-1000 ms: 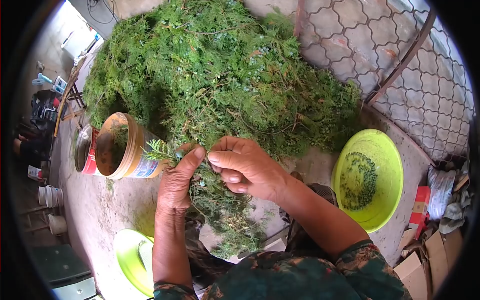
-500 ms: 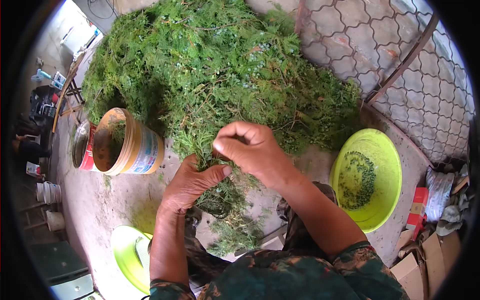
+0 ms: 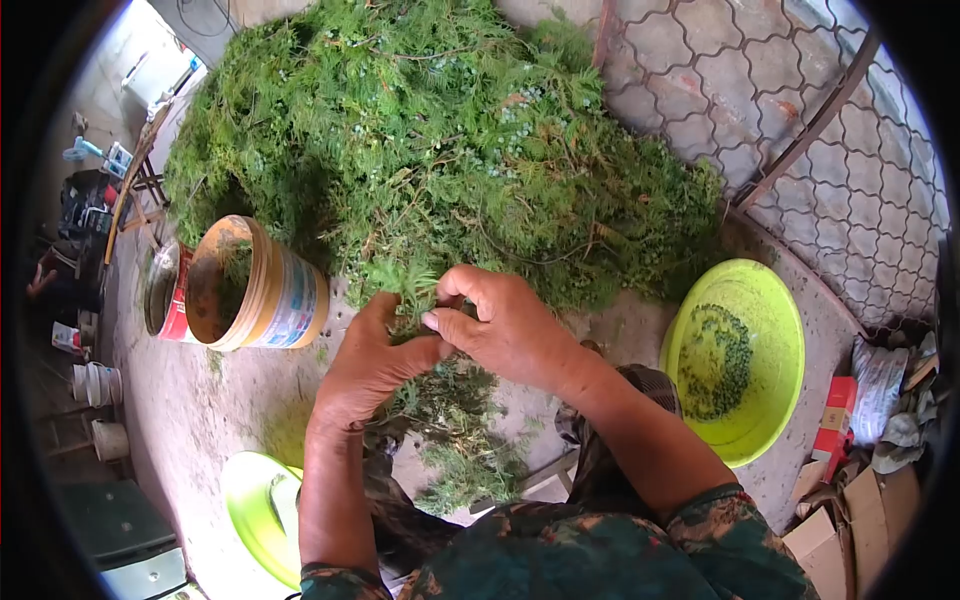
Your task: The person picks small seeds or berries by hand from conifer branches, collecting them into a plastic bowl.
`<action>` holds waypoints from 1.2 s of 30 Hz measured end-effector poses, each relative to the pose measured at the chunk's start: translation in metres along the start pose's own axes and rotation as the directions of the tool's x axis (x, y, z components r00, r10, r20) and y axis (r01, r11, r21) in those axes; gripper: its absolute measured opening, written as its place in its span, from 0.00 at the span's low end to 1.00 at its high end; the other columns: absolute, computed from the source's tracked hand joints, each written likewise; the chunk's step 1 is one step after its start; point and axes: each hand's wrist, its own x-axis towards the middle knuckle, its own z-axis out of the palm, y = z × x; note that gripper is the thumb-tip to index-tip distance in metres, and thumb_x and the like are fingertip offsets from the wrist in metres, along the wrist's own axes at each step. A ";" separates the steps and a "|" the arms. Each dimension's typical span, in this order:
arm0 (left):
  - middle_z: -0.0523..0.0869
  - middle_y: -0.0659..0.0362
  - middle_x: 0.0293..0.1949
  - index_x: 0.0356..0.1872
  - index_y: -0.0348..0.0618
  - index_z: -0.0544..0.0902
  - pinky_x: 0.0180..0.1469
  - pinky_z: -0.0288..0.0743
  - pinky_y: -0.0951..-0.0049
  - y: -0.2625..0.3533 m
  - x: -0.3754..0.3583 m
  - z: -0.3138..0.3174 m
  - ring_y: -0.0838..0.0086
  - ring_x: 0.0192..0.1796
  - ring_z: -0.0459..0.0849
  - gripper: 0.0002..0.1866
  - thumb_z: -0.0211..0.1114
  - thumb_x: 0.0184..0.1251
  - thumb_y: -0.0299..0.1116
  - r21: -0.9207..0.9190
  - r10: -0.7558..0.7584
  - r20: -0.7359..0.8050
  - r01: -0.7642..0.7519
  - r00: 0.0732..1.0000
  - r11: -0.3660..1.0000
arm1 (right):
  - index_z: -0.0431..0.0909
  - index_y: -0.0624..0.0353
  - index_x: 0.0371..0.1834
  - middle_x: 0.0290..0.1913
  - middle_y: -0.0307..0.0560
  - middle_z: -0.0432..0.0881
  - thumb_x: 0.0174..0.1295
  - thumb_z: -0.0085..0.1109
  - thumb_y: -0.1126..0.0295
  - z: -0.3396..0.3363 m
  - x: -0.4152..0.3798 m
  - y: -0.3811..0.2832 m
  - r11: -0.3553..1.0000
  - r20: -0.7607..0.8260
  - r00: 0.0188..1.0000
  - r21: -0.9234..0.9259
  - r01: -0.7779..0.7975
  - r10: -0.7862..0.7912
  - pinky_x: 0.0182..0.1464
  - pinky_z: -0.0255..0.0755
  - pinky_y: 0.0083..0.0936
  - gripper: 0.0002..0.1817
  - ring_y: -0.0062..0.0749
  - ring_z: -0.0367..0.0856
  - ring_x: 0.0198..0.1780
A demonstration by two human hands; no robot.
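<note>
My left hand [image 3: 368, 365] is closed around a leafy evergreen sprig [image 3: 408, 280], whose fan-like green tips stick up past the fingers. Beside it my right hand [image 3: 510, 325] is pinched shut at the sprig, thumb against forefinger. Whatever sits in that pinch is too small to make out. Just beyond both hands rises a big heap of cut evergreen branches [image 3: 440, 150] dotted with pale bluish seed cones. Loose green clippings [image 3: 460, 440] lie on the floor below my hands, between my legs. To the right, a yellow-green basin [image 3: 780, 400] holds many small green cones.
A tan bucket [image 3: 300, 300] lies tilted at the left, against a red-and-white bucket [image 3: 165, 295]. Another yellow-green basin [image 3: 245, 510] is at lower left. A wire mesh panel [image 3: 760, 110] leans at upper right, with cardboard [image 3: 860, 520] at lower right. Part of another person shows at far left.
My right hand has come down slightly, closer to my left hand. The sprig's tips show more upright above the fingers. At far left the other person has shifted.
</note>
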 end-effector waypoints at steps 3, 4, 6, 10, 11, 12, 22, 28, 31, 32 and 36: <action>0.82 0.63 0.32 0.41 0.36 0.79 0.39 0.73 0.79 -0.006 0.003 -0.001 0.83 0.36 0.77 0.13 0.68 0.57 0.30 -0.185 0.080 0.001 -0.078 0.997 0.980 | 0.73 0.68 0.34 0.28 0.58 0.80 0.57 0.58 0.72 -0.001 0.003 0.000 0.995 -0.122 0.990 -0.081 0.060 -0.069 0.31 0.73 0.31 0.09 0.40 0.83 0.29; 0.83 0.64 0.32 0.41 0.37 0.80 0.40 0.73 0.79 -0.009 0.003 -0.003 0.83 0.36 0.78 0.11 0.67 0.59 0.28 -0.244 0.107 0.025 -0.098 0.994 0.965 | 0.70 0.67 0.33 0.26 0.58 0.79 0.57 0.57 0.72 -0.003 0.003 -0.003 0.987 -0.138 0.987 -0.144 0.067 -0.087 0.30 0.73 0.33 0.09 0.42 0.81 0.27; 0.83 0.64 0.32 0.42 0.37 0.80 0.41 0.72 0.80 -0.006 0.002 -0.005 0.83 0.36 0.78 0.11 0.67 0.59 0.28 -0.214 0.047 0.009 -0.044 0.999 0.976 | 0.68 0.67 0.31 0.25 0.58 0.77 0.57 0.57 0.73 -0.009 0.005 0.000 0.977 -0.157 0.982 -0.203 0.069 -0.102 0.30 0.72 0.34 0.09 0.43 0.80 0.26; 0.84 0.64 0.34 0.42 0.38 0.81 0.43 0.71 0.81 0.000 -0.001 -0.008 0.83 0.37 0.78 0.10 0.66 0.59 0.27 -0.229 -0.019 -0.008 0.016 1.000 0.973 | 0.67 0.63 0.33 0.21 0.53 0.73 0.58 0.55 0.69 -0.028 0.013 0.018 0.919 -0.352 0.876 -0.333 0.213 -0.330 0.19 0.65 0.32 0.09 0.37 0.71 0.17; 0.84 0.64 0.34 0.42 0.38 0.81 0.43 0.71 0.81 0.001 -0.001 -0.008 0.83 0.37 0.78 0.10 0.66 0.59 0.27 -0.230 -0.017 -0.013 0.014 1.000 0.973 | 0.69 0.60 0.33 0.24 0.49 0.74 0.58 0.53 0.67 -0.031 0.007 0.004 0.954 -0.205 0.976 0.299 -0.013 0.077 0.18 0.61 0.25 0.08 0.28 0.67 0.17; 0.84 0.63 0.35 0.43 0.37 0.81 0.44 0.72 0.80 0.001 0.000 -0.007 0.82 0.38 0.78 0.11 0.66 0.59 0.27 -0.219 -0.018 0.005 0.019 1.000 0.976 | 0.70 0.57 0.33 0.28 0.45 0.74 0.59 0.52 0.65 -0.031 0.002 -0.003 0.569 0.163 0.930 0.752 -0.333 0.329 0.16 0.57 0.19 0.08 0.19 0.64 0.17; 0.84 0.61 0.37 0.49 0.33 0.77 0.47 0.71 0.80 0.003 -0.004 -0.008 0.80 0.41 0.79 0.19 0.69 0.59 0.32 -0.268 -0.072 0.103 0.097 0.992 0.958 | 0.73 0.60 0.43 0.22 0.30 0.66 0.60 0.60 0.71 -0.011 0.004 -0.004 0.662 0.181 0.920 0.648 -0.377 0.347 0.15 0.50 0.11 0.11 0.09 0.60 0.17; 0.84 0.62 0.36 0.47 0.34 0.79 0.44 0.71 0.82 -0.005 0.002 -0.010 0.83 0.37 0.78 0.17 0.69 0.59 0.33 -0.254 -0.045 0.175 0.089 0.984 0.963 | 0.74 0.62 0.43 0.19 0.30 0.67 0.63 0.59 0.67 -0.006 0.007 -0.006 0.814 0.134 0.938 0.467 -0.345 0.320 0.15 0.50 0.13 0.12 0.09 0.57 0.16; 0.84 0.62 0.35 0.44 0.34 0.80 0.43 0.71 0.83 -0.006 0.003 -0.010 0.82 0.36 0.79 0.15 0.69 0.59 0.32 -0.309 -0.029 0.141 0.072 0.990 0.948 | 0.75 0.62 0.41 0.21 0.31 0.69 0.63 0.58 0.66 -0.001 0.008 0.003 0.925 0.025 0.987 0.345 -0.158 0.159 0.16 0.50 0.13 0.10 0.09 0.58 0.16; 0.84 0.62 0.35 0.44 0.34 0.80 0.43 0.71 0.83 -0.007 0.004 -0.009 0.82 0.36 0.79 0.15 0.69 0.59 0.32 -0.308 -0.031 0.142 0.074 0.989 0.948 | 0.75 0.63 0.39 0.22 0.33 0.71 0.63 0.58 0.66 0.002 0.008 0.004 0.903 -0.047 0.984 0.406 -0.141 0.174 0.17 0.54 0.14 0.10 0.11 0.62 0.18; 0.84 0.61 0.34 0.42 0.34 0.81 0.43 0.72 0.83 -0.006 0.004 -0.008 0.81 0.36 0.80 0.13 0.69 0.58 0.29 -0.431 -0.047 0.086 0.080 0.995 0.899 | 0.75 0.64 0.35 0.23 0.35 0.73 0.62 0.58 0.65 0.007 0.005 0.001 0.693 -0.038 0.927 0.675 -0.251 0.373 0.19 0.59 0.15 0.11 0.13 0.66 0.20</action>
